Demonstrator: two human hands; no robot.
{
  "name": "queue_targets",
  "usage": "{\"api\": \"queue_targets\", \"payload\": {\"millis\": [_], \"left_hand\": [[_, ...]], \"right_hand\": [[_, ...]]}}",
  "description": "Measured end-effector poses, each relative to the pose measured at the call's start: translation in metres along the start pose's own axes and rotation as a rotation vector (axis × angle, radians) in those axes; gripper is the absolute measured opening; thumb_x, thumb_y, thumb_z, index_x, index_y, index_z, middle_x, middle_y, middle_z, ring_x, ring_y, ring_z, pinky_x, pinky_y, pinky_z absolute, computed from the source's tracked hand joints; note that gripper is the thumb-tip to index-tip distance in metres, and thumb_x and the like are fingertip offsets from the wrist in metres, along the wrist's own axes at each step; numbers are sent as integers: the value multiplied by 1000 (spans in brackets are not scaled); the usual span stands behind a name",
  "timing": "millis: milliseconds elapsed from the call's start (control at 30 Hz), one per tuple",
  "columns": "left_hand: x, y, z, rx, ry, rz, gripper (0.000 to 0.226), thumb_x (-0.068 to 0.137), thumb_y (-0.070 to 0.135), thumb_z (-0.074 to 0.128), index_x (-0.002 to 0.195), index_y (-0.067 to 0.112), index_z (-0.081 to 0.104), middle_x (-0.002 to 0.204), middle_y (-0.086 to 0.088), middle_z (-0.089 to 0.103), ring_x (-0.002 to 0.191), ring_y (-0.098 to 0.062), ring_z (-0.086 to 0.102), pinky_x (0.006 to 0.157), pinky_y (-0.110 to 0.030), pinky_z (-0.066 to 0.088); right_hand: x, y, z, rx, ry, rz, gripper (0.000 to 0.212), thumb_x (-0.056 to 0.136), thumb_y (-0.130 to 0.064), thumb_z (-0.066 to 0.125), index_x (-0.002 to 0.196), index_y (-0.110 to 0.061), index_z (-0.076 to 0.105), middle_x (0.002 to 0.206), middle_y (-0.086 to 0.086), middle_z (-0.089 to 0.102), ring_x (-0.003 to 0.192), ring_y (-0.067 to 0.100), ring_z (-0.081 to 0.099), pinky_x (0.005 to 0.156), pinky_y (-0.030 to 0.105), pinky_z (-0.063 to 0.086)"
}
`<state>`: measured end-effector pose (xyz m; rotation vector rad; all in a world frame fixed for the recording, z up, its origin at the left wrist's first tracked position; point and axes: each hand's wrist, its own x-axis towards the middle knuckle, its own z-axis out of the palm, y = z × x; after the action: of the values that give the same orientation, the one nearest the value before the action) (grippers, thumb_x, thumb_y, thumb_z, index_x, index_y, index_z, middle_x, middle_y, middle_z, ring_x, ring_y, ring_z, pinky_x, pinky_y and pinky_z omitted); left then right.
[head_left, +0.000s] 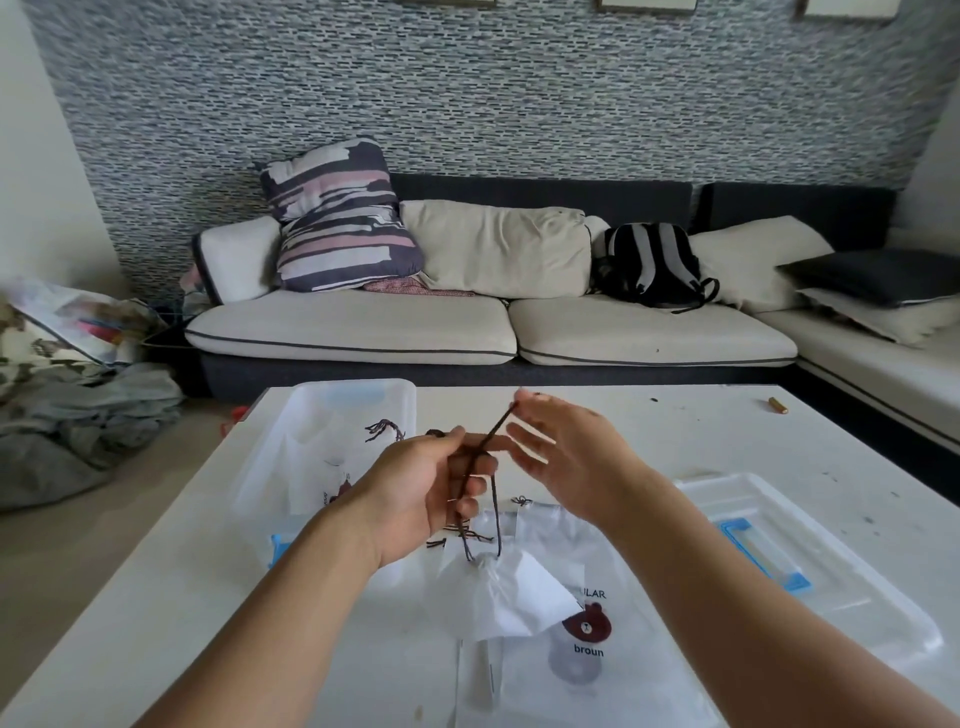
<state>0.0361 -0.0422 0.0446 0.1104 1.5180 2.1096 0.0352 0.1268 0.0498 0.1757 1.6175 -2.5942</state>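
Note:
My left hand (421, 488) grips a dark brown cord (496, 431) above the white table (156, 597). The cord runs up and to the right, where my right hand (566, 457) pinches its upper end between thumb and forefinger, the other fingers spread. Below my left hand the cord hangs in a loop down to the gathered neck of a small clear plastic bag (511, 592), which lies on the table. Under it lies a flat clear bag with a brown bear print (587, 626) and the word "broun".
A clear plastic bin (322, 441) with more bags and cords stands at the left. Its clear lid with blue clips (795, 561) lies at the right. A small battery (777, 405) sits near the far right edge. Behind the table is a sofa with cushions and a backpack (652, 265).

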Motion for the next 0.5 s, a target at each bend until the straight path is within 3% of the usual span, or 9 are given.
{"api": "queue_targets", "payload": {"millis": [33, 100, 167, 233, 267, 333, 433, 500], "left_hand": [[2, 0, -1, -81, 34, -9, 42, 107, 24, 34, 105, 2, 69, 80, -6, 69, 55, -11, 49, 43, -18, 36], [5, 2, -3, -310, 68, -15, 41, 108, 22, 34, 106, 0, 68, 92, -11, 75, 52, -7, 54, 39, -15, 35], [5, 5, -7, -513, 37, -7, 38, 107, 19, 35, 108, -3, 65, 90, -12, 74, 49, -5, 52, 36, -12, 31], [1, 9, -7, -553, -28, 5, 35, 105, 18, 37, 109, -3, 65, 76, -6, 67, 45, -4, 46, 34, -12, 29], [-1, 11, -7, -462, -49, 23, 35, 105, 19, 37, 108, -1, 65, 68, -4, 60, 42, -5, 43, 33, -13, 29], [-3, 11, -7, 7, 2, 137, 39, 107, 22, 34, 101, 2, 67, 59, -5, 53, 41, -11, 40, 35, -19, 31], [1, 1, -12, 779, 208, 547, 43, 108, 31, 34, 91, 15, 69, 61, -5, 63, 48, -17, 51, 50, -27, 41], [5, -10, -14, 1004, 331, 794, 40, 103, 37, 31, 90, 21, 66, 68, 2, 68, 61, -6, 61, 64, -26, 48]], "right_hand": [[0, -3, -2, 54, 10, 10, 8, 92, -15, 69, 98, -11, 69, 107, 5, 68, 115, 24, 61, 95, 37, 53], [-2, -8, -6, -74, -114, 2, 8, 90, -12, 67, 92, -14, 74, 115, 7, 70, 122, 23, 60, 107, 43, 48], [-9, -7, -6, -455, -267, -58, 11, 82, -12, 69, 79, -17, 79, 119, 3, 72, 118, 17, 62, 111, 44, 44], [-12, -1, -6, -749, -375, -89, 8, 74, -16, 75, 80, -15, 80, 115, 0, 74, 112, 18, 66, 110, 46, 45], [-12, 3, -6, -796, -433, -77, 10, 73, -15, 79, 82, -14, 80, 111, 3, 76, 109, 21, 68, 109, 46, 46], [-13, 8, -8, -769, -519, -25, 11, 76, -11, 82, 86, -12, 79, 102, 13, 76, 104, 26, 70, 105, 42, 50], [-11, 8, -11, -556, -489, 78, 15, 85, -20, 76, 87, -8, 69, 88, 16, 72, 94, 27, 70, 96, 38, 53], [-9, 5, -11, -422, -379, 138, 27, 95, -35, 65, 93, -9, 60, 73, 13, 67, 83, 30, 69, 93, 44, 53]]}}
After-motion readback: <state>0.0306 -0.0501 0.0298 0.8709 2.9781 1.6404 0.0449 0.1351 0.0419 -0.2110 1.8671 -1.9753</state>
